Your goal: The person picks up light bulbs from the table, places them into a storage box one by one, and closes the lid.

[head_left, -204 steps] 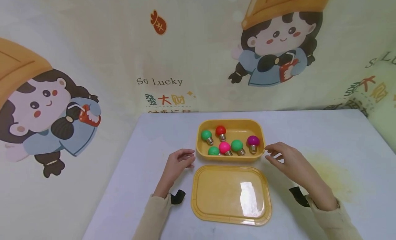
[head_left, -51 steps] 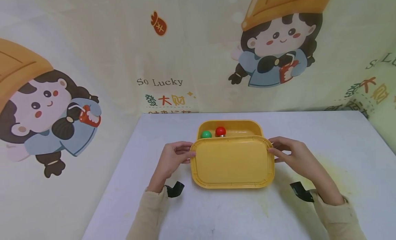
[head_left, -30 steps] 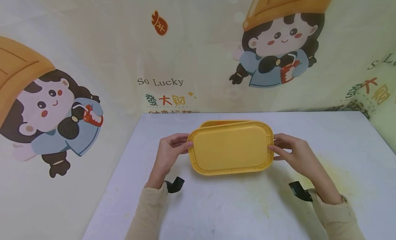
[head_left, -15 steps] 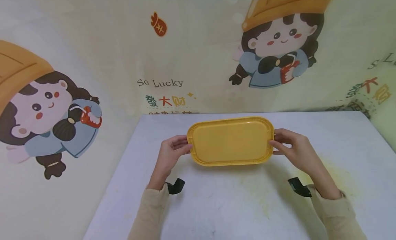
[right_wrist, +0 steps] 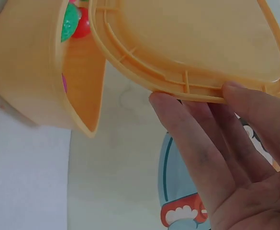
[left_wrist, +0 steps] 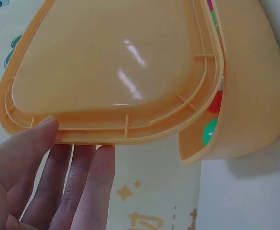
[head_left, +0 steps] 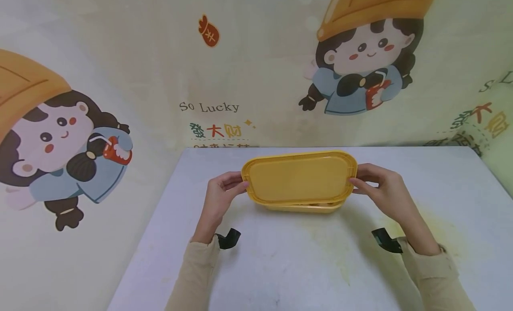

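A yellow plastic lid point(head_left: 298, 177) is held tilted over a yellow box point(head_left: 308, 209), its front edge raised above the box's front wall. My left hand point(head_left: 224, 190) pinches the lid's left end, thumb on the upper face and fingers beneath. At the other end, my right hand point(head_left: 380, 186) pinches the rim the same way. Both wrist views show a gap between lid and box. Through it a green bulb point(left_wrist: 209, 132) and a red bulb point(right_wrist: 84, 23) show inside; most of the contents are hidden by the lid.
The box stands on a white table point(head_left: 280, 257) near its back edge. Behind it hangs a pale cloth backdrop point(head_left: 260, 70) printed with cartoon figures and lettering. A black wrist strap piece point(head_left: 228, 239) sticks out at each cuff.
At first the lid lay on the table before the box, with bulbs visible. Both hands took it by its ends, lifted it and moved it away from me over the box, covering the bulbs.
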### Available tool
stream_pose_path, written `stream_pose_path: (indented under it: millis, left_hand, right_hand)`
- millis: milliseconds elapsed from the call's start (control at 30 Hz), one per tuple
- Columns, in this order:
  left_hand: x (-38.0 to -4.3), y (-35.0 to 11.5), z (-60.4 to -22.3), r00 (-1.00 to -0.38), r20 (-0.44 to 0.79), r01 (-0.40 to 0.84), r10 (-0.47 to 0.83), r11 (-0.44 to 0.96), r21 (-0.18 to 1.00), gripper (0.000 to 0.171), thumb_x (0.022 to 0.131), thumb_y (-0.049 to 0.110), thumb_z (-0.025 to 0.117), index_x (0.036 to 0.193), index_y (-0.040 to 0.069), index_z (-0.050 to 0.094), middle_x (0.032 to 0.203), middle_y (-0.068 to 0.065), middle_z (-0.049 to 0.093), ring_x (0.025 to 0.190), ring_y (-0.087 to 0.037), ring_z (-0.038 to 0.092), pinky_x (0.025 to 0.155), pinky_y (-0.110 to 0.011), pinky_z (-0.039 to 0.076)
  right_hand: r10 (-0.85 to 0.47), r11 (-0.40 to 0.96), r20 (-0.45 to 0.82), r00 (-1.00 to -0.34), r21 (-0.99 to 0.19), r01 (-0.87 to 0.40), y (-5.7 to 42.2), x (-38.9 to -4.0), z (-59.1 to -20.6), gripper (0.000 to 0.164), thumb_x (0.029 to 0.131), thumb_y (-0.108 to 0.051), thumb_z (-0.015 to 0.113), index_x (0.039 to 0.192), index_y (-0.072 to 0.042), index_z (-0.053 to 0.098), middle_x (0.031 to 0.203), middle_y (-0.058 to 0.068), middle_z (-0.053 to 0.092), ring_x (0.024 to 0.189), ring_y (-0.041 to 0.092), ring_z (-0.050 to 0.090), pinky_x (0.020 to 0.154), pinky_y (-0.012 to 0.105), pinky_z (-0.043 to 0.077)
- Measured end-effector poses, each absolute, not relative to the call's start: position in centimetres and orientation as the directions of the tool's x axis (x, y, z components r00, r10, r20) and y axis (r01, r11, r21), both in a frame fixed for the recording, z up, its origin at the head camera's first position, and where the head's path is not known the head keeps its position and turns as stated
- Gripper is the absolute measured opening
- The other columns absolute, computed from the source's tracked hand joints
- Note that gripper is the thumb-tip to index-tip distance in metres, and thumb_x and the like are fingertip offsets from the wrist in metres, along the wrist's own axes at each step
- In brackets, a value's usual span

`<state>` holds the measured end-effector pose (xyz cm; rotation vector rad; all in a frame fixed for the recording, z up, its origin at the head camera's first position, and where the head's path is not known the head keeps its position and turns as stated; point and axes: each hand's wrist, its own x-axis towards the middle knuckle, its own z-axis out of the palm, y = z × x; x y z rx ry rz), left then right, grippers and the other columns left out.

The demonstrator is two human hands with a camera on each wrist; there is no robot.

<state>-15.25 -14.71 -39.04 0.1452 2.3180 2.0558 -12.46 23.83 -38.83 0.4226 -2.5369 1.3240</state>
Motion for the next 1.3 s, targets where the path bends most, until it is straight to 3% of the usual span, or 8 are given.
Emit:
stream_pose_path:
  millis: [300, 533, 767, 1067, 1167, 1300]
  left_hand:
    - [-15.20, -14.81, -38.84, -0.996, 0.039, 0.048, 0.086, 0.099, 0.994, 0.030, 0.088, 0.016, 0.077, 0.113, 0.001, 0.072, 0.111, -0.014, 0.072, 0.096, -0.024, 0.072, 0.087, -0.035, 0.059]
    - [-15.27, -14.95, -38.67, -0.997, 0.006, 0.016, 0.083, 0.119, 0.993, 0.028, 0.089, 0.015, 0.075, 0.114, 0.002, 0.072, 0.113, -0.014, 0.071, 0.098, -0.027, 0.071, 0.083, -0.036, 0.060]
    - [-15.36, -14.90, -38.79, -0.996, -0.067, -0.060, 0.053, 0.131, 0.990, 0.028, 0.093, 0.020, 0.071, 0.115, 0.003, 0.071, 0.110, -0.021, 0.068, 0.089, -0.022, 0.069, 0.077, -0.035, 0.061]
    - [-15.58, -14.89, -39.32, -0.978, -0.168, -0.157, 0.126, 0.096, 0.983, 0.043, 0.096, 0.042, 0.063, 0.121, 0.007, 0.067, 0.115, -0.016, 0.069, 0.102, -0.026, 0.069, 0.085, -0.035, 0.060]
    - [-15.58, -14.92, -39.29, -0.973, -0.193, -0.182, 0.129, 0.096, 0.979, 0.049, 0.094, 0.048, 0.062, 0.123, 0.008, 0.066, 0.118, -0.017, 0.068, 0.102, -0.026, 0.070, 0.085, -0.034, 0.060]
    - [-15.63, -15.02, -39.32, -0.968, -0.224, -0.216, 0.110, 0.085, 0.973, 0.056, 0.092, 0.054, 0.063, 0.125, 0.009, 0.065, 0.122, -0.023, 0.065, 0.097, -0.025, 0.072, 0.082, -0.033, 0.060]
  right_hand:
    - [-0.091, 0.550, 0.396, -0.914, -0.745, -0.378, 23.61, -12.52, -38.80, 0.025, 0.087, 0.001, 0.073, 0.111, -0.001, 0.069, 0.098, 0.015, 0.072, 0.082, -0.009, 0.065, 0.066, 0.012, 0.056]
    - [-0.075, 0.554, 0.400, -0.914, -0.745, -0.371, 23.44, -12.63, -38.65, 0.028, 0.086, 0.001, 0.073, 0.114, 0.000, 0.069, 0.102, 0.017, 0.072, 0.083, -0.015, 0.058, 0.066, 0.007, 0.053]
    - [-0.050, 0.562, 0.447, -0.893, -0.727, -0.395, 23.08, -12.81, -38.84, 0.026, 0.086, 0.001, 0.074, 0.112, -0.002, 0.070, 0.102, 0.017, 0.073, 0.084, -0.019, 0.057, 0.067, 0.004, 0.050]
    - [-0.027, 0.578, 0.476, -0.879, -0.710, -0.402, 23.35, -12.89, -39.22, 0.028, 0.085, 0.005, 0.074, 0.112, 0.000, 0.070, 0.107, 0.019, 0.071, 0.091, -0.022, 0.053, 0.070, 0.001, 0.047]
    - [-0.026, 0.570, 0.473, -0.881, -0.717, -0.402, 23.50, -12.88, -39.36, 0.028, 0.084, 0.005, 0.074, 0.112, 0.000, 0.070, 0.107, 0.011, 0.072, 0.092, -0.020, 0.054, 0.071, 0.002, 0.048]
    - [-0.053, 0.539, 0.471, -0.881, -0.729, -0.422, 23.72, -12.94, -39.52, 0.030, 0.082, 0.009, 0.074, 0.109, -0.002, 0.073, 0.104, -0.016, 0.068, 0.093, -0.016, 0.058, 0.072, 0.005, 0.050]
